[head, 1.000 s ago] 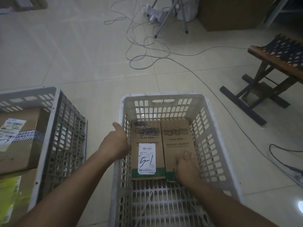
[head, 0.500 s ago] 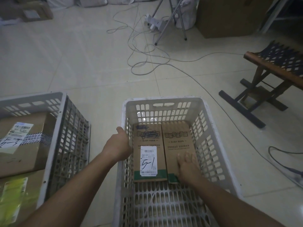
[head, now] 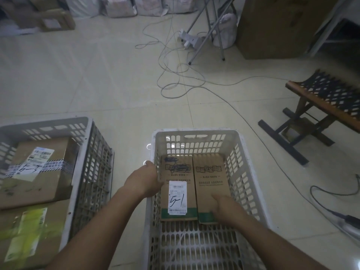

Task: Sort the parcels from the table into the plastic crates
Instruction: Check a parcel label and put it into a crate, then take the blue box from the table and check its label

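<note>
As two brown parcels lie flat side by side at the far end of the white crate [head: 251, 184], placing step looks about done; next move likely calls for letting go, pulling both arms out and fetching another parcel from the table, which is out of view.

Far left: grey crate [head: 91, 158], already holding a taped cardboard box [head: 39, 172] with a handwritten label, plus a yellow-green packet [head: 29, 236] nearer the camera. Sorted already, by the look of it.

Centre: left hand [head: 143, 182] at the white crate's left wall, thumb up along the rim, fingers curled over the left edge of the labelled parcel [head: 177, 190]. Gripping that edge as far as visible; fingertips hidden behind the crate wall, so grip depth unclear. White label marked "5-1" facing up.

Right of it: second parcel [head: 209, 184], touching the first along its long edge, no label showing. Right hand [head: 224, 208] lying flat on its near end, fingers straight and slack, pressing or steadying, not clenched, holding nothing.

Far right: folding stool [head: 321, 106] on the tile floor, cables [head: 175, 75] trailing past the crate. Risk: labelled parcel shifting when left hand slips out.
</note>
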